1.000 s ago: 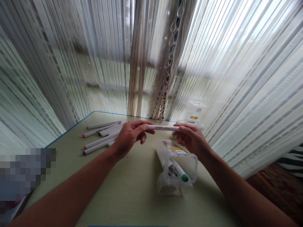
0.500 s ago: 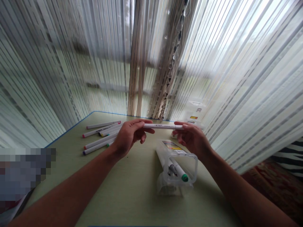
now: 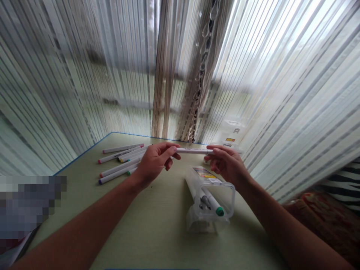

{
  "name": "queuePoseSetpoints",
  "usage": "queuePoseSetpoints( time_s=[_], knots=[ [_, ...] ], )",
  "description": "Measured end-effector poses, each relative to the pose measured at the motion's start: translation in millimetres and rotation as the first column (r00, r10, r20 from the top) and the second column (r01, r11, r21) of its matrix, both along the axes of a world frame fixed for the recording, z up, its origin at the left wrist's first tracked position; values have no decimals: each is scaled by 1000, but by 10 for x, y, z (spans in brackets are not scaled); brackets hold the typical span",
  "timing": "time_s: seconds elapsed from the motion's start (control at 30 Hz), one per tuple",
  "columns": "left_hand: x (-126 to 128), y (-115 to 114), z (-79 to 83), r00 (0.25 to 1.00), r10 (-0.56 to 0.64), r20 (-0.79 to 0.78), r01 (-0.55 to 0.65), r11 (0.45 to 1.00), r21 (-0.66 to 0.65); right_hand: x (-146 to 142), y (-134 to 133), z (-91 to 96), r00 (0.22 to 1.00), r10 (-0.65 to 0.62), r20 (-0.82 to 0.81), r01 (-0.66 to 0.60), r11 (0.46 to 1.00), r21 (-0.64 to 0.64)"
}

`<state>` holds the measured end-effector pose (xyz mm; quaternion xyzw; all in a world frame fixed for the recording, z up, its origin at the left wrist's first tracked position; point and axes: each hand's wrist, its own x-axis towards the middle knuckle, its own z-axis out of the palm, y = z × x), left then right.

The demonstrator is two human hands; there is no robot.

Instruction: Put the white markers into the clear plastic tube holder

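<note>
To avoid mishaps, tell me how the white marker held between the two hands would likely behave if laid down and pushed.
The white marker spans straight between the left hand and the right hand, so it is probably stiff. Its slim, rodlike body suggests it could roll. It is held only near its ends, hinting that it may be light.

Home interior, as was evident from striped sheer curtains point(image 3: 126, 86), which hung behind a green table point(image 3: 154, 225), and from red patterned fabric point(image 3: 317, 210) and a zebra-striped textile point(image 3: 343, 182), both right of the table.
</note>
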<state>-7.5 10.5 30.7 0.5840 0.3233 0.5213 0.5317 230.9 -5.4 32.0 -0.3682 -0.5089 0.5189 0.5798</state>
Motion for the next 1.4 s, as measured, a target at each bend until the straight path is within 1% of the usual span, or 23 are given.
queuePoseSetpoints(
  time_s=[0.2,0.37,0.5,0.7,0.97,1.23,1.4],
  knots=[
    [-3,-1,-22,996,-8,-84,12,999,45,-7,24,-42,999,18,31,-19,999,32],
    [4,-12,-29,985,16,-170,-6,998,58,-13,25,-74,997,6,79,-11,998,54],
    [7,-21,-23,983,13,-185,-1,998,63,-12,25,-77,996,0,94,-5,998,57],
    [-10,-9,-32,980,11,-197,3,998,70,-10,20,-46,998,-7,70,4,999,47],
    [-10,2,-23,995,-9,-103,18,997,78,-8,3,-15,1000,-6,29,6,1000,17],
    [5,17,-28,1000,-9,-17,9,1000,18,6,-3,28,1000,12,-12,-12,1000,-17],
    [3,9,-18,998,-36,53,38,998,-40,19,2,29,999,3,-41,-5,999,-39]
  ],
)
